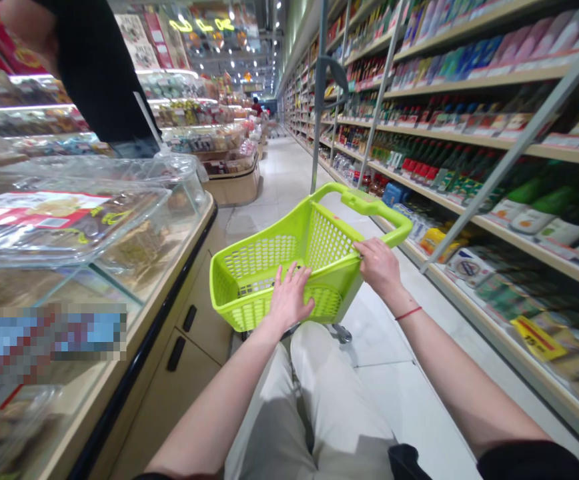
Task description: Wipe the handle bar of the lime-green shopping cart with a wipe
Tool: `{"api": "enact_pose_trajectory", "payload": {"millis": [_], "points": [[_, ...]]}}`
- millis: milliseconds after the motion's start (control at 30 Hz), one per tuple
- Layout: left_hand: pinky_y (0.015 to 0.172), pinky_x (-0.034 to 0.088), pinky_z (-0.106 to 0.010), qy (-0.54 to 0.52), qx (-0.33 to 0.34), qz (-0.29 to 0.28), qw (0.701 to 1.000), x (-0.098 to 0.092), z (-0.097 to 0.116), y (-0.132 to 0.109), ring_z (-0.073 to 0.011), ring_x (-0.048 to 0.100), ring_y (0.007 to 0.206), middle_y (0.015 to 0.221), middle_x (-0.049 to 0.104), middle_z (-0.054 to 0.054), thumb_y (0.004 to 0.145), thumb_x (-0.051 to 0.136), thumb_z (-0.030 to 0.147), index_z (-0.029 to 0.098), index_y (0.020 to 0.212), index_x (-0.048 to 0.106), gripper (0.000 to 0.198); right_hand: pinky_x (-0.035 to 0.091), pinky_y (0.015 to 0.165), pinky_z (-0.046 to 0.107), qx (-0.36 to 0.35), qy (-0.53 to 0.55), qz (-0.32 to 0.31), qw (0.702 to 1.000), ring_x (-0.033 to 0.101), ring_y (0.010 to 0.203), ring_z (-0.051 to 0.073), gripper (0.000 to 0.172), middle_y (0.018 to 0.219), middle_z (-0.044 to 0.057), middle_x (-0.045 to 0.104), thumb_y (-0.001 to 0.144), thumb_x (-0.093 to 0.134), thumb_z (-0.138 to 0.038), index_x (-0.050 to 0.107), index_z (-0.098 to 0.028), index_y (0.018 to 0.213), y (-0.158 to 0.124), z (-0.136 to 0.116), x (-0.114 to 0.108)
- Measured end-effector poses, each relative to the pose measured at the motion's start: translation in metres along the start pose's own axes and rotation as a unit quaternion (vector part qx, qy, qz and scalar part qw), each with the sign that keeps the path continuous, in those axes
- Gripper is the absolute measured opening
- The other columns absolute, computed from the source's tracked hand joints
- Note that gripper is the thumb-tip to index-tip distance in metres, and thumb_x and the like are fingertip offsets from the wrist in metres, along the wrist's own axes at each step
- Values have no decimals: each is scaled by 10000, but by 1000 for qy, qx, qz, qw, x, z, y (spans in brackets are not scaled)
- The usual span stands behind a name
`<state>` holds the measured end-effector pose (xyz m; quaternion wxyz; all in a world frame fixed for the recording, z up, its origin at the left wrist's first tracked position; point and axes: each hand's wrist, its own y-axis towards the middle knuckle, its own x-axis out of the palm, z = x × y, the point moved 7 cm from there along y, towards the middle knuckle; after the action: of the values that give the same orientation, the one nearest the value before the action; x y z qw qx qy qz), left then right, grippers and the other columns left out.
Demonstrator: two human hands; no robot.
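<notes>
A lime-green plastic shopping basket on wheels stands in the aisle just in front of my legs, with its handle raised at the far side. My left hand rests on the basket's near rim, fingers curled over the edge. My right hand grips the right rim just below the handle; a red string circles that wrist. The basket looks empty.
A glass-topped food counter with clear lids runs along the left. A person in black stands behind it. Shelves of bottles and packets line the right, with a metal ladder leaning on them. The tiled aisle stretches ahead.
</notes>
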<state>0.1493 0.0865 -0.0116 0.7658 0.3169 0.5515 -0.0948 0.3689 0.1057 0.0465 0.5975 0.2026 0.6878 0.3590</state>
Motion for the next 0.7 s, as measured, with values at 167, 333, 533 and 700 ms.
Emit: {"api": "enact_pose_trajectory", "payload": {"millis": [167,333,533,700], "points": [[1253,-5,-552,-21,5,10,1000,-3,2,-1,-292,246,1501,1467,531,-47,792,595,277,231,1425,428,656,356,1155,509,53,-26,39,997,566,1272,277,523,1315,160,654,786,419,-21,648,-96,1250,0,30,-7],[1256,12,-552,-29,3,12,1000,-2,1,0,-295,258,1495,1440,548,-57,794,599,272,238,1431,434,659,329,1176,511,6,-31,18,999,551,1298,279,491,1310,177,655,839,385,1,629,-64,1260,-13,-9,8],[1257,32,-550,-13,5,19,1000,-2,1,-3,-285,293,1480,1374,599,-71,819,577,301,211,1429,446,631,348,1175,498,-107,18,-28,994,522,1326,263,505,1326,141,651,836,409,16,610,-96,1286,-36,-85,34],[1258,40,-546,-10,9,24,1000,-1,-1,-6,-280,303,1475,1353,616,-71,827,569,312,206,1436,448,629,331,1188,502,-121,26,-22,992,546,1306,247,507,1268,123,687,802,433,41,653,-132,1225,-25,-47,16]]}}
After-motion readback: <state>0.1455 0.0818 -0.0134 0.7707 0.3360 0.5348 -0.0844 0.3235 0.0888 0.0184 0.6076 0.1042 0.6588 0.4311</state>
